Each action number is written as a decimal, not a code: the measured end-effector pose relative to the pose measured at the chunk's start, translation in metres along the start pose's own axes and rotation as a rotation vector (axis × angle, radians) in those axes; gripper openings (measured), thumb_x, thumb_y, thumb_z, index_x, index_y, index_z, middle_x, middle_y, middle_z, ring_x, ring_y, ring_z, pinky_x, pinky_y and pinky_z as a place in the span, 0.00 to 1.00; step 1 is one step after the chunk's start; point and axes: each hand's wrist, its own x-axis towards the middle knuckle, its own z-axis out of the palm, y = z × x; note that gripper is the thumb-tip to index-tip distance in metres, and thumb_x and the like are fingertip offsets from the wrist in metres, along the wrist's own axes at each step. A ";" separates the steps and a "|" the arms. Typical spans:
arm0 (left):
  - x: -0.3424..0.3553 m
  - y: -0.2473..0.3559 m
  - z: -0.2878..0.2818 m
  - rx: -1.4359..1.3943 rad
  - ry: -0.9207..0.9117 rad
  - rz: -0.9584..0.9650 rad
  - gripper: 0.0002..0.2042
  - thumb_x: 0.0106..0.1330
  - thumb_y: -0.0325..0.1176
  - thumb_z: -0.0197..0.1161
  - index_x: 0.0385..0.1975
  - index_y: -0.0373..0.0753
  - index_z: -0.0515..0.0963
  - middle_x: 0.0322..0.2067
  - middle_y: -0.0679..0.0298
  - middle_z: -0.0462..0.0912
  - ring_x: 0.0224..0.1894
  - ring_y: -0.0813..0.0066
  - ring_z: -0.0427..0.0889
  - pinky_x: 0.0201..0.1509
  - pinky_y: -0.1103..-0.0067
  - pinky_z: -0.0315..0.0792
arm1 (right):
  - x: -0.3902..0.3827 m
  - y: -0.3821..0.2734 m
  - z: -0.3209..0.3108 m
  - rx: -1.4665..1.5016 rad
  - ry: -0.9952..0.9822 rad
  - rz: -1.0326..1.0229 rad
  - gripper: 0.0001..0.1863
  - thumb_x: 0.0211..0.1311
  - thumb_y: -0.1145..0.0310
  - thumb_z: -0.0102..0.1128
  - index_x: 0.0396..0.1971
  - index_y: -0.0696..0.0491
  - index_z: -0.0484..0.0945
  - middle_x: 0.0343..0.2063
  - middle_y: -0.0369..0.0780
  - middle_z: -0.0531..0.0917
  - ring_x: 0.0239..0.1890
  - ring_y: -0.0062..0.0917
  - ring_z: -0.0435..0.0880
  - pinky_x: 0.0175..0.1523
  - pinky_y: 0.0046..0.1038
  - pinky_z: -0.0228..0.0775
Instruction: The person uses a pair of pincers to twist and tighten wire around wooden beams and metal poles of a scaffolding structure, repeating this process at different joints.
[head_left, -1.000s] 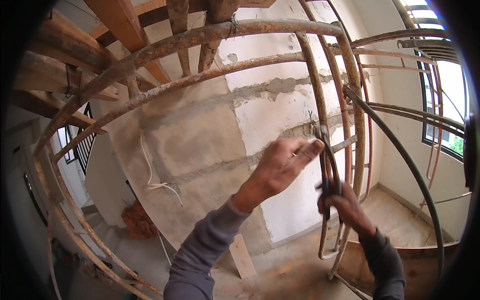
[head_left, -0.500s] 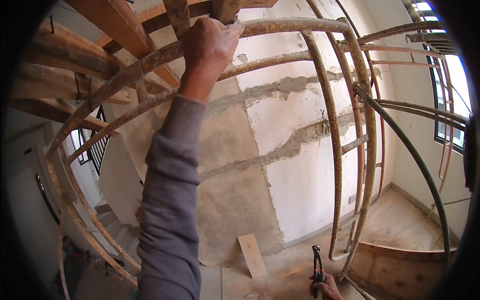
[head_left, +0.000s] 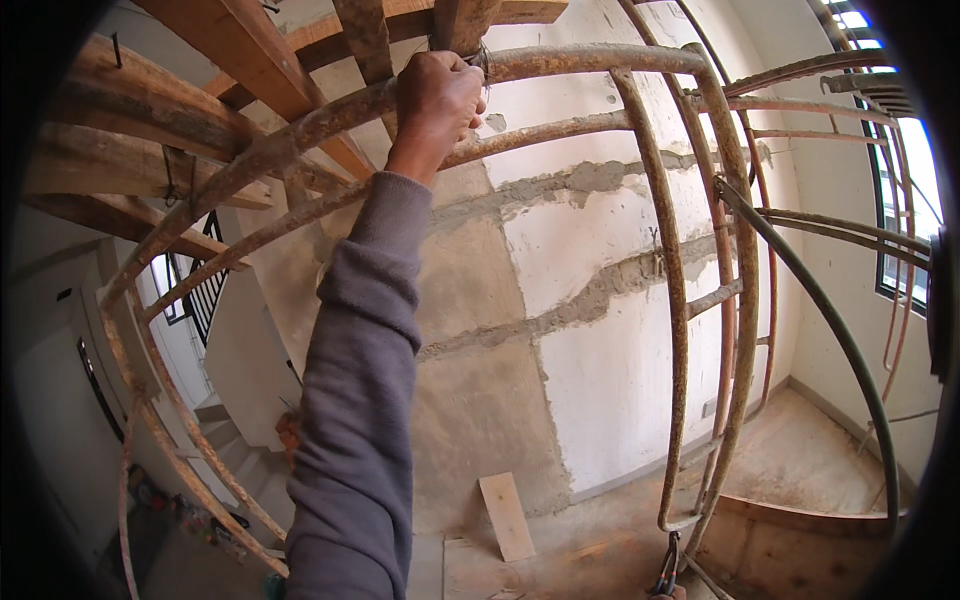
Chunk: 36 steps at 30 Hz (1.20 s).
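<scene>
My left hand [head_left: 440, 105], in a grey sleeve, is raised and closed in front of a rusty scaffold tube [head_left: 590, 62]. Thin wire [head_left: 485, 65] sticks out beside its fingers, at the foot of a wooden post [head_left: 463, 25]; the fingers appear to pinch it, though the grip is partly hidden. At the lower edge my right hand [head_left: 668, 594], mostly cut off, is closed around dark pincers [head_left: 666, 568] with red on the handles. The pincers point upward, close to the lower end of the scaffold frame [head_left: 680, 522].
Timber beams [head_left: 140, 95] crowd the upper left. More scaffold tubes and a dark hose-like pole [head_left: 815, 285] stand at right, near a window. Behind is a patched wall [head_left: 610, 370], with a board [head_left: 507, 517] below. Stairs [head_left: 225, 445] lie left, beside a brownish shape, possibly another hand.
My left hand has turned, its fingers now curled by the wire; it appears slightly right and lower. The right hand with the pincers has sunk toward the lower edge. The view has shifted slightly.
</scene>
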 end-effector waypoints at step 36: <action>-0.191 -0.035 -0.037 0.472 -0.385 0.558 0.07 0.63 0.31 0.58 0.23 0.39 0.72 0.12 0.63 0.66 0.15 0.70 0.69 0.23 0.69 0.68 | 0.000 0.057 0.030 -0.045 0.011 0.122 0.17 0.49 0.76 0.55 0.41 0.64 0.74 0.16 0.39 0.75 0.15 0.25 0.70 0.21 0.29 0.61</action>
